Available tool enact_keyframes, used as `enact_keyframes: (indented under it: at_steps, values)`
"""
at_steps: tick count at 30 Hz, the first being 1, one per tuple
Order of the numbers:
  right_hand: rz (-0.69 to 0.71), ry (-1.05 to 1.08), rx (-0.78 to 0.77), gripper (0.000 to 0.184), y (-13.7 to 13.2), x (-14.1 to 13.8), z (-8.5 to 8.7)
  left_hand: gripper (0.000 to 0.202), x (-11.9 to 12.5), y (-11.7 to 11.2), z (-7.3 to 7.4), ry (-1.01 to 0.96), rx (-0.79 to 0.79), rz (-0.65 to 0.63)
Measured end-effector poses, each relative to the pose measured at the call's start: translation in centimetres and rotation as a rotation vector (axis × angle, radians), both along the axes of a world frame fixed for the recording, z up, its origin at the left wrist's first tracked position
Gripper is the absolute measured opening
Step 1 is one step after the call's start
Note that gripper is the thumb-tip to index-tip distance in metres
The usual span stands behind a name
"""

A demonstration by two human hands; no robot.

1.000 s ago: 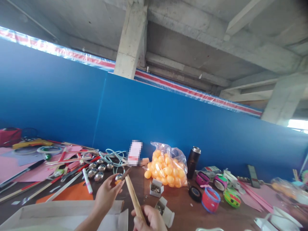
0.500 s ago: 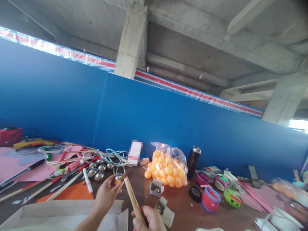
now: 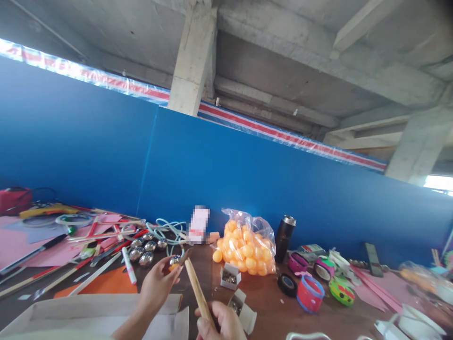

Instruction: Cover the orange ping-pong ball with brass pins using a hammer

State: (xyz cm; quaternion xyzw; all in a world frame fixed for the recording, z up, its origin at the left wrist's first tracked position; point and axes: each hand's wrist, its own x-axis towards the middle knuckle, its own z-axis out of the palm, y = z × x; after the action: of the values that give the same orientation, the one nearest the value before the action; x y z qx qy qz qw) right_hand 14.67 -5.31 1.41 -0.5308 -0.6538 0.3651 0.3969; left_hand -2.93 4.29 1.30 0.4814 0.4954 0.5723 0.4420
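My left hand [image 3: 155, 284] pinches a small orange ball [image 3: 173, 267] between thumb and fingers, low in the middle of the view. My right hand [image 3: 221, 323] is closed round the wooden handle of a tool [image 3: 197, 292]. The tool's dark metal tip [image 3: 184, 257] rests against the orange ball. Several shiny steel balls [image 3: 146, 250] lie on the brown table [image 3: 269, 302] just beyond my left hand.
A plastic bag of orange balls [image 3: 246, 245] and a dark flask [image 3: 284, 238] stand behind. Two small open boxes of metal bits [image 3: 229, 276] sit near my right hand. Tape rolls [image 3: 309, 293] lie right, sticks and pink paper [image 3: 42, 245] left, cardboard [image 3: 88, 316] in front.
The tool handle has shifted slightly in my right hand, and its tip stays at the ball. My left hand is nearly still.
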Motion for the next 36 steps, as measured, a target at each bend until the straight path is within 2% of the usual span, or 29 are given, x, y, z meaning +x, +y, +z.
enact_keyframes:
  at_steps: [4, 10, 15, 31, 36]
  values:
    - [0.05, 0.074, -0.006, 0.054, 0.4, 0.3, -0.5, 0.046, 0.0, -0.1, 0.1, 0.01, 0.004, -0.007]
    - [0.041, -0.031, -0.028, 0.044, 0.2, 0.1, 0.1, 0.043, 0.1, -0.1, 0.6, 0.026, -0.002, -0.012]
    - [0.016, 0.029, -0.008, 0.044, 0.1, 0.1, 0.1, 0.046, 0.1, -0.5, 1.2, 0.048, -0.007, 0.004]
    - [0.025, -0.004, -0.009, 0.042, 0.0, 0.0, 0.2, 0.038, 0.1, -0.5, 0.9, 0.055, -0.002, 0.0]
    - [0.03, -0.017, -0.018, 0.043, 0.1, 0.1, 0.2, 0.041, 0.2, -0.5, 0.9, 0.049, 0.009, -0.014]
